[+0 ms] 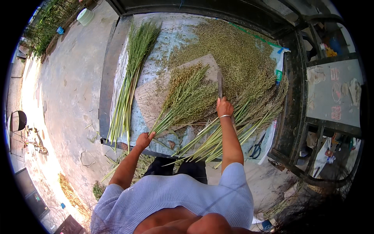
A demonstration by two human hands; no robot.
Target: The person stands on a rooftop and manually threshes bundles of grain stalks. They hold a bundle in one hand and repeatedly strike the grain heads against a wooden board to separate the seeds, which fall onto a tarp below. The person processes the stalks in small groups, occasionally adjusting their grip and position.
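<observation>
My left hand [144, 140] is closed around the stalk ends of a bundle of green seed-headed stalks [189, 97]. Its bushy heads lie across a flat brownish board [210, 64], pointing away from me. Just right of the heads, my right hand [224, 107] grips a narrow, flat, greyish strip-like tool [220, 85], its far end pointing away; whether it is metal or wood I cannot tell. Loose greenish-brown seed heads [233, 46] are heaped beyond and right of the board. A second pile of stalks [249, 105] lies beneath and beside my right forearm.
A longer green bundle [136, 58] lies along the left side of the sheet-covered platform [170, 29]. Scissors with dark handles [256, 151] rest near the front right. A dark metal frame [294, 93] borders the right and far sides. Stalk scraps litter the concrete floor [74, 85].
</observation>
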